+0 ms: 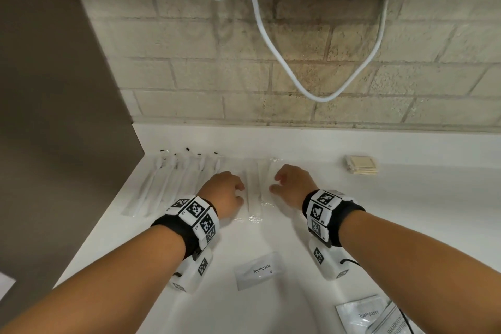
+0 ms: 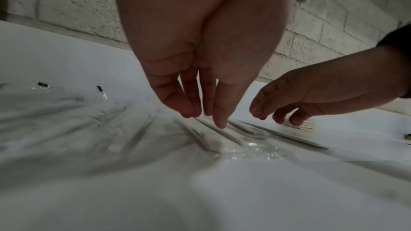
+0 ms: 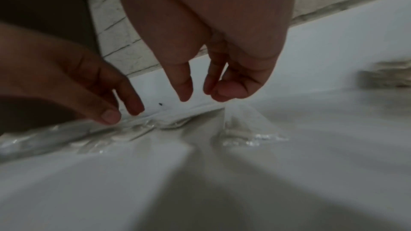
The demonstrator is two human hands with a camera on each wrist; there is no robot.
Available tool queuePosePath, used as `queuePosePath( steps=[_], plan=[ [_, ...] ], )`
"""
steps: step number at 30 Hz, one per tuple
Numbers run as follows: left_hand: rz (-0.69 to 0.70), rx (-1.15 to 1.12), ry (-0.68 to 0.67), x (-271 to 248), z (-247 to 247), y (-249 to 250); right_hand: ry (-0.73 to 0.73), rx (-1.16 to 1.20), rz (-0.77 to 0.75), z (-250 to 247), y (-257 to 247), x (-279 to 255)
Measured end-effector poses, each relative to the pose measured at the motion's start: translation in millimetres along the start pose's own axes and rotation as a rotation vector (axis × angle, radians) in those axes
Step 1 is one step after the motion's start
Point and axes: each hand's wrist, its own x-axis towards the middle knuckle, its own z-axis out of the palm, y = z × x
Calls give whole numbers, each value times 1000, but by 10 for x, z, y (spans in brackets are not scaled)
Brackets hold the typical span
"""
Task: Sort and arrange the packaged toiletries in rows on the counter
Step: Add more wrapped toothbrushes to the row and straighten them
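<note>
surface: white counter (image 1: 406,211) | on it: wrapped toothbrushes (image 1: 173,182), toothpaste sachets (image 1: 259,271), toothpick pack (image 1: 362,166), shampoo sachet (image 1: 390,325)

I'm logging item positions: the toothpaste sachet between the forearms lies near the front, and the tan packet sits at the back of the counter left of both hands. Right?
Not quite. The head view shows the tan packet at the back, but right of both hands; the toothpaste sachet does lie near the front.

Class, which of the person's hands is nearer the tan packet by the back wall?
Right. The right hand lies left of the tan packet, across bare counter; the left hand is farther left still.
</note>
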Motion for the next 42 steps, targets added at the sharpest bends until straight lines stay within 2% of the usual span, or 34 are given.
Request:
queuePosePath(
  steps=[4,7,10,18,23,36,42],
  plan=[
    [-24,99,-69,-40,-50,-61,-209,-229,-267,99,-124,-49],
    [-44,130,-71,-65,-57,-81,-235,-490,-359,175,-213,-34],
    [-54,142,-25,-54,-49,-96,-212,-520,-356,208,-265,12],
    [-60,118,-17,-6,-65,-128,-172,-459,-286,220,-284,64],
    [-33,170,-70,-20,-76,-94,-237,-560,-308,200,-247,53],
    [-36,195,-72,-72,-166,11,-231,-548,-312,244,-254,44],
    [-8,100,17,-41,-162,0,-162,-466,-281,158,-184,18]
  ],
)
